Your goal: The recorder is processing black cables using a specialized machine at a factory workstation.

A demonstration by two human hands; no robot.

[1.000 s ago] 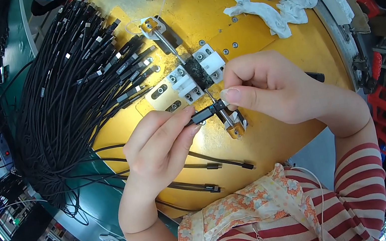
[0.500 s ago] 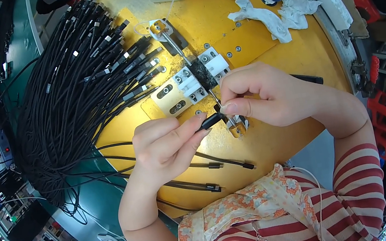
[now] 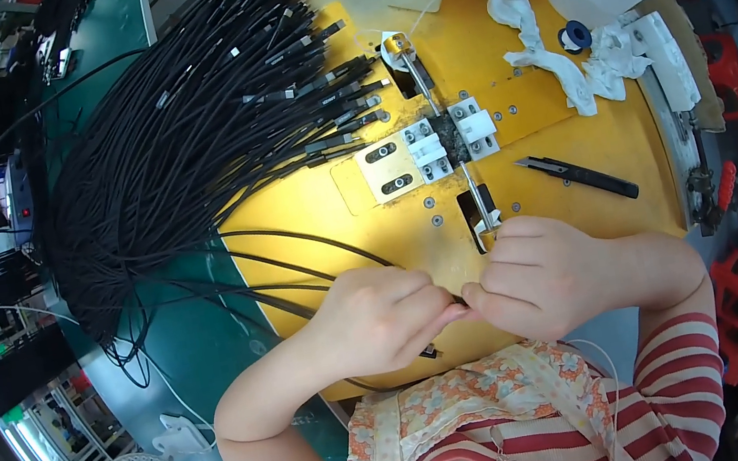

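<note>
Black cable (image 3: 294, 242) runs in from the bundle on the yellow desk (image 3: 581, 226) to the left hand (image 3: 382, 315) and right hand (image 3: 542, 285)—both curled, fingertips pinching it where they meet. The end is hidden—it could slip, or kink from twisting.

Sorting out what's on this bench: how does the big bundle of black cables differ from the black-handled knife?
The bundle of black cables is many thin flexible strands fanned across the yellow table's left side and spilling over its edge; the black-handled knife is one short rigid tool lying wholly on the table to the right. The cables end in connectors; the knife shows a pale blade tip. Both are black and untouched.
</note>
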